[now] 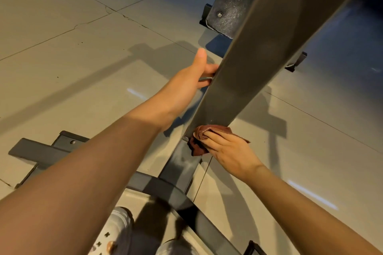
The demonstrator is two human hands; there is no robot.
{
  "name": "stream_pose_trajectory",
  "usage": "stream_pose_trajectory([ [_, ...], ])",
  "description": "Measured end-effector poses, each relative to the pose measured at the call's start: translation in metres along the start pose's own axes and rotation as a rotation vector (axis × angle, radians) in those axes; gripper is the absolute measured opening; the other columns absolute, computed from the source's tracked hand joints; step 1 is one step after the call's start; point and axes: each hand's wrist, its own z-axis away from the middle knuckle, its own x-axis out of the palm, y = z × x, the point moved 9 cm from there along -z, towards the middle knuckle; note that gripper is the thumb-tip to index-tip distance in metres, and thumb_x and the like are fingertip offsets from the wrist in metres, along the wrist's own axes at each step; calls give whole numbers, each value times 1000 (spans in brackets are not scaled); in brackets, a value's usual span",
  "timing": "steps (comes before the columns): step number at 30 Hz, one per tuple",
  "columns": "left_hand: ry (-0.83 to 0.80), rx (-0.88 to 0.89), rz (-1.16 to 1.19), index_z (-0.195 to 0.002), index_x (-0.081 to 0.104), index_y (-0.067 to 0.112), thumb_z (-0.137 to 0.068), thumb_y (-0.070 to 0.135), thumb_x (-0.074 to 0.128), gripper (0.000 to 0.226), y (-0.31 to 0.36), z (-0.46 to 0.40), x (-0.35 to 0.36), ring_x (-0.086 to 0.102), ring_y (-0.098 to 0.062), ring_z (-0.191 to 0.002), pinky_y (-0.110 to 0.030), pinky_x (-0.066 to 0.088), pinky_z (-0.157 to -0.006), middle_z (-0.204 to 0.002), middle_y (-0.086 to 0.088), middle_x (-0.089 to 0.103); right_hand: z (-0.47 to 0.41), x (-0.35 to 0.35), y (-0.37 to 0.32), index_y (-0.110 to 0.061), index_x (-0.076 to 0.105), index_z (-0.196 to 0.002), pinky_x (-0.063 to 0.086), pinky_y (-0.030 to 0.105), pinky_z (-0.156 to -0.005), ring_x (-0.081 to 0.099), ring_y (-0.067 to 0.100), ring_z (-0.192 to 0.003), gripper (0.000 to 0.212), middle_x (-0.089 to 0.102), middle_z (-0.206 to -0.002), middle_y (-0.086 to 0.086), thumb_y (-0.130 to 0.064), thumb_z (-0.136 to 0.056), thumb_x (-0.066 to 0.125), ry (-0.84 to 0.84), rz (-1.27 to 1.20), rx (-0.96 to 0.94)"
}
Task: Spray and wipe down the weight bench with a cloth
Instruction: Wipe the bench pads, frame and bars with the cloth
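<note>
A wide dark metal upright of the weight bench (255, 51) slants from the top right down to the floor frame (180, 167). My left hand (190, 83) grips the left edge of that upright, thumb up and fingers curled behind it. My right hand (226, 151) presses a crumpled dark red cloth (199, 141) against the foot of the upright, where it meets the grey base bar. No spray bottle is in view.
Grey base bars of the frame (41, 151) spread over the tiled floor at lower left and bottom. A black padded part with a bolt (228, 12) sits behind the upright. My legs in light trousers (120, 232) are at the bottom edge.
</note>
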Motion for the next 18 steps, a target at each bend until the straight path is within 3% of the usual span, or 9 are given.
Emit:
stream_pose_trajectory([
  [2, -13, 14, 14, -122, 58, 32, -104, 43, 10, 52, 0, 3, 3, 53, 17, -91, -2, 34, -81, -109, 27, 57, 13, -35, 30, -11, 48, -139, 7, 38, -122, 39, 22, -139, 62, 46, -148, 4, -12, -81, 69, 220, -3, 116],
  [5, -32, 15, -2, -98, 56, 41, -104, 43, 11, 46, -1, 6, 7, 51, 27, -75, 8, 36, -61, -92, 33, 56, 33, -70, 68, -11, 44, -144, 1, 39, -119, 30, 27, -138, 51, 39, -153, 7, -9, -94, 36, 453, 55, 277],
  [8, -25, 16, 7, -101, 57, 39, -104, 44, 11, 46, -2, 4, 5, 55, 25, -74, 6, 37, -58, -91, 30, 58, 35, -85, 76, -12, 45, -144, 3, 40, -120, 31, 29, -136, 47, 37, -153, 8, -7, -97, 37, 543, 57, 391],
  [10, -29, 0, 6, -116, 58, 33, -103, 46, 10, 51, -2, 3, 5, 57, 19, -86, 5, 39, -64, -104, 25, 61, 19, -62, 60, -12, 41, -146, 1, 39, -120, 30, 29, -136, 58, 35, -155, 7, -3, -89, 45, 473, 89, 372],
  [12, -25, -18, -15, -134, 53, 25, -103, 48, 9, 59, -4, 1, 2, 54, 7, -109, -1, 36, -82, -128, 17, 58, -7, -25, 29, -10, 40, -145, 4, 37, -120, 34, 27, -137, 70, 41, -152, 7, -2, -78, 56, 316, 75, 275],
  [15, -17, -18, -22, -139, 50, 25, -102, 48, 7, 61, -3, 0, 1, 48, 3, -118, -16, 26, -98, -139, 14, 52, -31, 24, -16, -18, 43, -132, 16, 34, -115, 48, 15, -132, 79, 56, -139, -3, -24, -63, 82, 49, 45, 97],
  [16, -15, -19, -15, -138, 50, 26, -102, 48, 7, 60, -4, 0, 1, 47, 5, -115, -16, 26, -98, -139, 15, 52, -32, 30, -23, -22, 41, -132, 14, 34, -114, 46, 12, -133, 80, 54, -140, -6, -31, -65, 83, 4, 56, 72],
  [18, -20, -25, -4, -138, 50, 28, -103, 47, 7, 59, -6, 2, 3, 45, 8, -113, -8, 29, -92, -134, 19, 52, -24, 33, -29, -16, 28, -143, -1, 39, -112, 28, 15, -144, 71, 35, -154, -2, -28, -85, 69, -7, 101, 47],
])
